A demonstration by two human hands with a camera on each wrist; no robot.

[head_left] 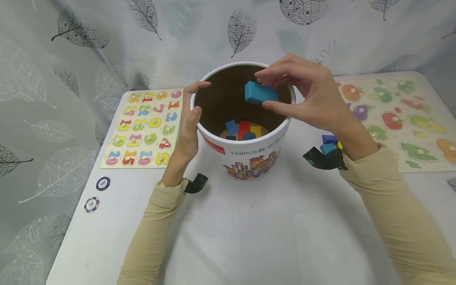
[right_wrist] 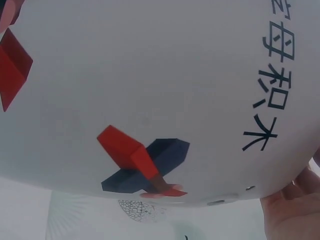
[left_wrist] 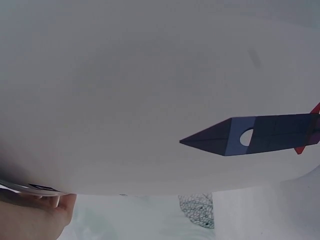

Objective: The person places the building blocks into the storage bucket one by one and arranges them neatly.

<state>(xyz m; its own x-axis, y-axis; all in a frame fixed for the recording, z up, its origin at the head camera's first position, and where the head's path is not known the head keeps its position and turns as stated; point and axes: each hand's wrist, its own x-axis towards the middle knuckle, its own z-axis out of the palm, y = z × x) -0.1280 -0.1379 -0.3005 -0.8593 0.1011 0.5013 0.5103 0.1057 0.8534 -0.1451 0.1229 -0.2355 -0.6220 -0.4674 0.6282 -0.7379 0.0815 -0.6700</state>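
Note:
A white bucket with printed toy pictures stands upright in the middle, its mouth tilted toward the head camera. My left hand grips its left rim, thumb and a finger over the edge. Between the thumb and fingers of my right hand, a blue block is pinched above the opening at the right side. Inside on the bottom lie several blocks, among them a red block and a yellow block. Both wrist views are mostly filled by the bucket's outer wall, with each hand only at a lower corner.
On the left lies a number puzzle board; on the right, a vegetable puzzle board. Several loose blocks sit beside my right wrist. Two poker chips, a dark chip and a lighter chip, lie near the table's left edge.

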